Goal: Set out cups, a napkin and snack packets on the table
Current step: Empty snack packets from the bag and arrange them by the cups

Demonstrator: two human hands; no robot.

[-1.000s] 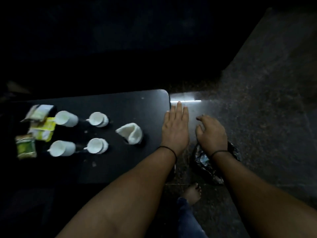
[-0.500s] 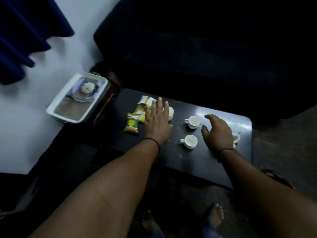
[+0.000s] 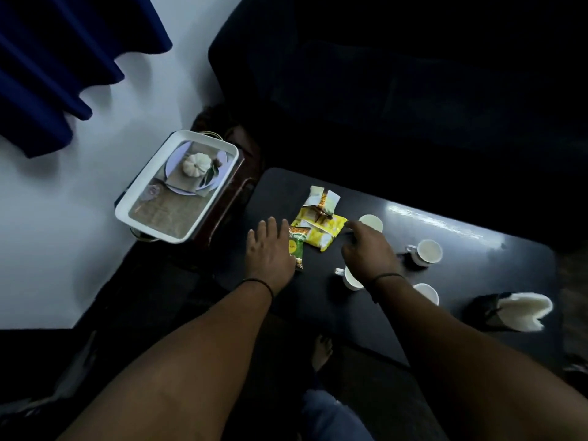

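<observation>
On the black table [image 3: 471,281] lie three snack packets: a pale one [image 3: 321,200] farthest, a yellow one [image 3: 319,230] in the middle and a green one [image 3: 296,248] nearest. My left hand [image 3: 270,249] rests flat, fingers apart, over the green packet's left edge. My right hand [image 3: 366,249] hovers with loosely curled fingers at the yellow packet's right end, holding nothing. Several white cups stand to the right: one [image 3: 370,222] behind my right hand, one [image 3: 426,252] farther right, one [image 3: 350,278] partly under my wrist, one [image 3: 428,292] behind my forearm. A white napkin [image 3: 521,310] sits in a dark holder at the table's right end.
A white tray [image 3: 127,214] with a plate and a small white pumpkin stands on a dark side table at the left. A dark sofa [image 3: 397,90] runs behind the table. Blue curtains [image 3: 57,58] hang at top left. My bare foot [image 3: 321,351] shows below the table edge.
The view has swung from the table's right end and floor to its left part. My left hand moved left to the green packet, my right hand from the cups to the yellow packet.
</observation>
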